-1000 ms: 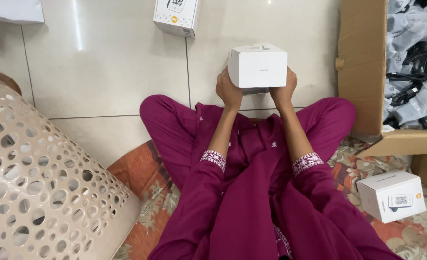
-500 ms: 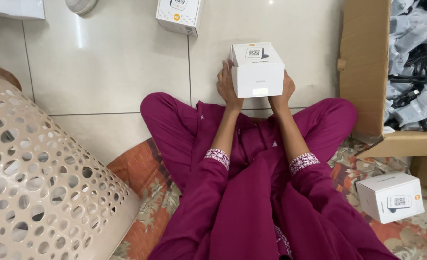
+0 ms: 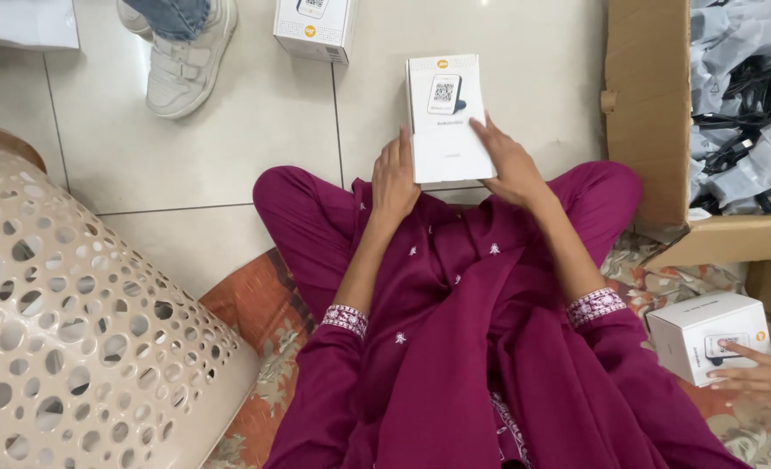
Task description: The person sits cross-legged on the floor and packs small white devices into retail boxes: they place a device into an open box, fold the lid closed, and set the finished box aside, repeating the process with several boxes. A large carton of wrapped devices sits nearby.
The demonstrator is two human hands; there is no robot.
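- Head view: the white box [image 3: 449, 117] is held flat-face up over the tiled floor [image 3: 229, 148], just beyond the knees of the seated person in magenta.
- The left hand [image 3: 394, 178] lies against the box's near-left edge, fingers straight and close together, pressed to the side rather than curled under it.
- The right hand [image 3: 509, 165] takes the near-right edge, fingers spread a little, thumb on the printed face; between them the two hands hold the box.
- To handle it well, I judge that both palms should press evenly on the two long sides, so the box does not twist or slip while it is turned; the thumb should stay clear of the lid seam.
- A second box [image 3: 317, 28] stands at the far edge of the floor, beside another person's shoe [image 3: 185, 56], well apart from the held one.
- A third box [image 3: 707, 334] sits on the patterned mat [image 3: 255, 321] at right, touched by another person's hand [image 3: 763, 379].
- An open carton [image 3: 655, 113] of grey bagged items stands at right; a perforated basket [image 3: 64, 330] fills the left corner.
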